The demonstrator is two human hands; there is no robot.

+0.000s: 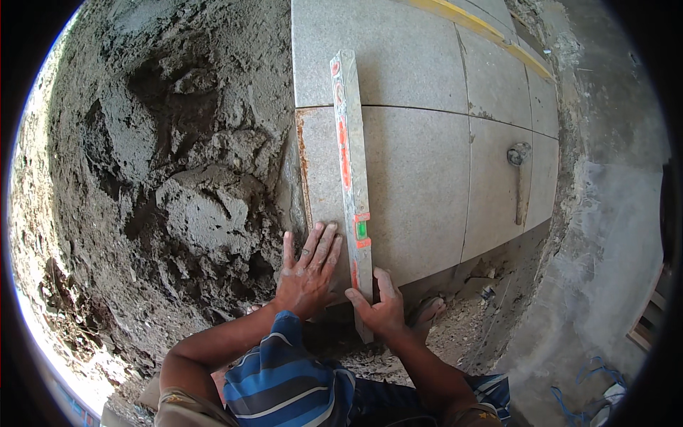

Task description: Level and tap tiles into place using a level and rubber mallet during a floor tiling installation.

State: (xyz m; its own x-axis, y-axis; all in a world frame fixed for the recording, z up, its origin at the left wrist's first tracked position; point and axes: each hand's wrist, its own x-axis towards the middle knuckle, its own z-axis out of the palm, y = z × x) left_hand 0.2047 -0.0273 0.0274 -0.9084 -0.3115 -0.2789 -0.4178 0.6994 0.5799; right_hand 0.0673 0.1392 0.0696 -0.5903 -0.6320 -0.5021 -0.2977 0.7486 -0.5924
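Observation:
My left hand (307, 274) lies with fingers spread on the near edge of a grey tile (413, 185), just left of a long spirit level (348, 156) with worn red markings and a green vial. My right hand (377, 302) grips the near end of the level, thumb on top. The level lies lengthwise across two tiles, pointing away from me. Wet, lumpy mortar (206, 206) spreads along the left side of the tiles, beside a rust-stained tile edge.
A mallet (519, 167) rests on the tiles at the right. A yellow straightedge (477, 21) lies along the far tiles. Rough concrete floor (597, 213) runs along the right, with blue cord (590, 377) at the lower right. A rubble-strewn gap (484, 299) borders the near tile edge.

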